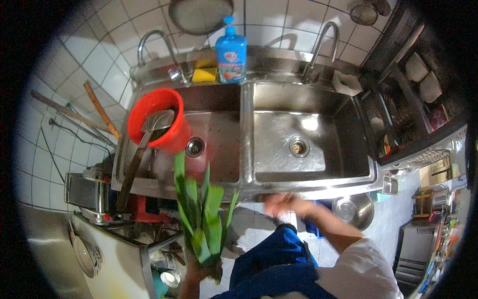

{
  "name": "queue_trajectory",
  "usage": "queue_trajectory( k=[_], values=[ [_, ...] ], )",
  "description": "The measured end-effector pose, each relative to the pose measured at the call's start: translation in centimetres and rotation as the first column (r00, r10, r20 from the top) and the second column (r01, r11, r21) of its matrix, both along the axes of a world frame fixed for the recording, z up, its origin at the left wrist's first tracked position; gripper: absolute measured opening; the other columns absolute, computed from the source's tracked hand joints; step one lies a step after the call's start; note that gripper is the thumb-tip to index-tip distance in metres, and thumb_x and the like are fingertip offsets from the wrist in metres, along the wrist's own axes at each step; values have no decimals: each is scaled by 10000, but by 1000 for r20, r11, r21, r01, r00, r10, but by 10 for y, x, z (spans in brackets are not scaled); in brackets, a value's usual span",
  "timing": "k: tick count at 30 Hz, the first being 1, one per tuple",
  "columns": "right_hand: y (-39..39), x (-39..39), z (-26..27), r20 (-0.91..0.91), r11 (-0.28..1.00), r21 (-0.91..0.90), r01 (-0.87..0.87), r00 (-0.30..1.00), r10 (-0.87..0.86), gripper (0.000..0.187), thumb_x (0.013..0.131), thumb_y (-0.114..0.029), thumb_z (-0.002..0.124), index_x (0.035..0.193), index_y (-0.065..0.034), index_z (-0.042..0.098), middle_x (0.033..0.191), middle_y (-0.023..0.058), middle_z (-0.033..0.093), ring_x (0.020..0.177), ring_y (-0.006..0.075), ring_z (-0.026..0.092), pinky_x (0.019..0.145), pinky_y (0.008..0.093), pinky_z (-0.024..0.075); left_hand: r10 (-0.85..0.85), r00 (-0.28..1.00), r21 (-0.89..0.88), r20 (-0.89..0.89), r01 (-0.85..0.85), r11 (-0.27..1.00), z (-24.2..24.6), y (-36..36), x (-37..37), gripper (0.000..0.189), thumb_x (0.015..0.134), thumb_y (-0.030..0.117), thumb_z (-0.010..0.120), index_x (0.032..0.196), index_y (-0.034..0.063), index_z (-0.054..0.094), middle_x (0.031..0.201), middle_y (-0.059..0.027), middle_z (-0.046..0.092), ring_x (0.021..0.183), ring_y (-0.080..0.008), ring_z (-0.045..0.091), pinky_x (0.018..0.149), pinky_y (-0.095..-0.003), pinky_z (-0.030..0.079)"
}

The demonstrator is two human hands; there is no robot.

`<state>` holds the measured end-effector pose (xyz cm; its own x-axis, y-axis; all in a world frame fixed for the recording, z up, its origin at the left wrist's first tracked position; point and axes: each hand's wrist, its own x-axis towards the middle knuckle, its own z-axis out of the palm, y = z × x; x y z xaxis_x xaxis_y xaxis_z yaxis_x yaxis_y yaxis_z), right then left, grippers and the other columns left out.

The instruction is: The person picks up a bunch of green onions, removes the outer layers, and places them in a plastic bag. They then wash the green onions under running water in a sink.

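My left hand (200,272) is closed around a bunch of long, flat green leaves, likely leeks or garlic greens (212,220). The leaves point up toward the front rim of the double stainless steel sink (246,149). Blurred by motion, my right hand (281,205) is just below that rim near the divider, and its finger pose is unclear. A red plastic bucket (179,130) stands in the left basin. A wire strainer (160,120) with a long wooden handle leans out of it over the front edge. Something dark green lies inside the bucket.
Behind the basins are a blue pump bottle (231,56), a yellow sponge (204,75) and two curved faucets (157,35) (334,37). A metal appliance (89,192) and a low cabinet (112,250) border the left. A dish rack (403,101) is at right; a steel basin (354,210) is below.
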<state>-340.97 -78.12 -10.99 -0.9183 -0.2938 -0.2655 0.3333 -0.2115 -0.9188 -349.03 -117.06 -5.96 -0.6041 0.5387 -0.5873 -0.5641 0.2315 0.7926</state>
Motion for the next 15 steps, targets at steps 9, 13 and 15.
queue_trajectory(
  k=[9, 13, 15],
  values=[
    [364, -178, 20, -648, -204, 638, 743, 374, -664, 541, 648, -263, 758, 1054, -5, 512, 995, 187, 558, 963, 299, 522, 808, 405, 428, 18, 890, 386, 455, -216, 897, 82, 371, -87, 352, 791, 207, 595, 1042, -17, 492, 900, -122, 566, 921, -269, 558, 841, -409, 456],
    [390, -218, 4, -663, -143, 684, 715, 528, -531, 286, 694, -149, 647, 903, -19, 502, 897, 157, 528, 894, 342, 493, 762, 441, 436, -13, 855, 315, 518, -176, 932, 77, 475, -80, 384, 777, 282, 603, 1006, -7, 496, 858, -98, 568, 830, -227, 578, 754, -378, 480],
    [386, -220, 1, -691, -180, 706, 685, 609, -389, 187, 712, -97, 581, 865, -36, 491, 894, 144, 506, 891, 346, 484, 745, 440, 446, 1, 834, 224, 552, -150, 963, 73, 500, -75, 360, 782, 306, 586, 976, 10, 524, 845, -85, 572, 796, -206, 579, 722, -358, 480]
  ],
)
